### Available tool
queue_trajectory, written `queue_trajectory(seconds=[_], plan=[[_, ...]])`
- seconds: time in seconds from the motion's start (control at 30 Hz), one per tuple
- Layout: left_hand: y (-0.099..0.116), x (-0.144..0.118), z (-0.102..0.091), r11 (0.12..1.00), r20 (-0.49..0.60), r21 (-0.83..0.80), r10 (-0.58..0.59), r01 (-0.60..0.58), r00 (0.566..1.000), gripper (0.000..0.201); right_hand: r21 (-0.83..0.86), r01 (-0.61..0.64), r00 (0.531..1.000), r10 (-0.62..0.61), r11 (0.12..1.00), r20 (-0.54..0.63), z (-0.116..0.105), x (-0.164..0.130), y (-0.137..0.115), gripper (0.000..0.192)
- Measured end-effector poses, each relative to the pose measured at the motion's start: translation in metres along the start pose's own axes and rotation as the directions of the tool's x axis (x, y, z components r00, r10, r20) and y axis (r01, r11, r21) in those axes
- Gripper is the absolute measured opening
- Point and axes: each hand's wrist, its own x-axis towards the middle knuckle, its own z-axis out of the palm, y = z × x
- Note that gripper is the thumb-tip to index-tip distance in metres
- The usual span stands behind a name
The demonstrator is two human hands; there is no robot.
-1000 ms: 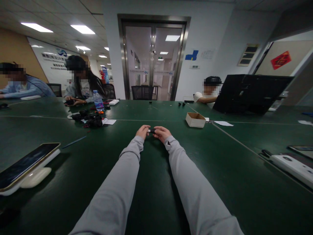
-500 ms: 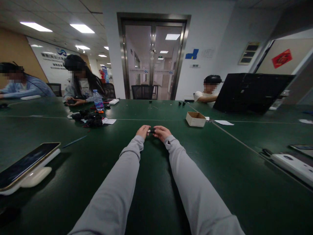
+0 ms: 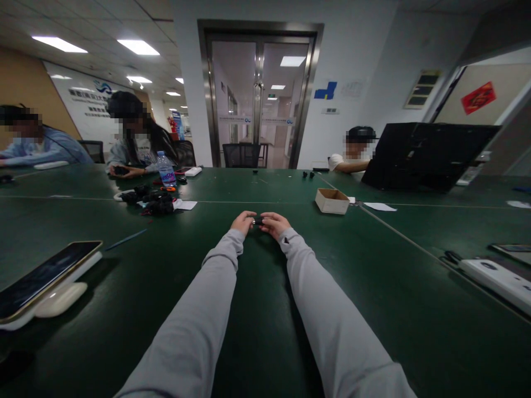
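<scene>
1. Both hands are meeting well ahead of the wearer, grey sleeves reaching forward over a dark green table (image 3: pixel 257 309).
2. Left hand (image 3: pixel 242 222): fingers and thumb are closing around the silvery end of a small black cylinder (image 3: pixel 259 221).
3. Right hand (image 3: pixel 275 223): fingers are gripping the black end of the same piece; fingertips are hiding part of it.
4. Cylinder is lying roughly crosswise between the two hands, just over the tabletop; cannot tell whether it is touching the surface. Fine detail too small to read.
5. Right of the hands, an open-topped pale box (image 3: pixel 332 207) is sitting near a table seam, a white paper (image 3: pixel 379 207) lying beyond it.
6. Left and farther off, a heap of black items (image 3: pixel 160 205) is lying near a labelled bottle (image 3: pixel 166 170), which is standing upright.
7. Nearer on the left, a phone (image 3: pixel 47 279) is leaning on a white support; a thin blue stick (image 3: pixel 125 240) is lying beyond it.
8. Right edge: a white power strip (image 3: pixel 498 279) is resting on the table.
9. Across the table, a co-worker in a grey jacket (image 3: pixel 118 157) is holding a dark object; another in white (image 3: pixel 350 164) is sitting partly behind a large black panel (image 3: pixel 427 157).
</scene>
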Motion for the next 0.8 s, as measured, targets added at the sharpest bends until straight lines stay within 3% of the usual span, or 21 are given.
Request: queue_trajectory(seconds=[0.3,0.8], plan=[[0.0018,-0.0004,-0.0011,0.998,0.072,-0.060,0.005,-0.001,0.997,0.032,0.004,-0.014,1.000,0.014,1.000,0.001,0.0006,0.0001,0.0000,0.019],[0.0012,0.0005,-0.0004,1.000,0.012,-0.021,0.011,-0.011,1.000,0.029,0.006,-0.001,1.000,0.001,1.000,0.007,-0.0011,0.0012,0.0009,0.019]])
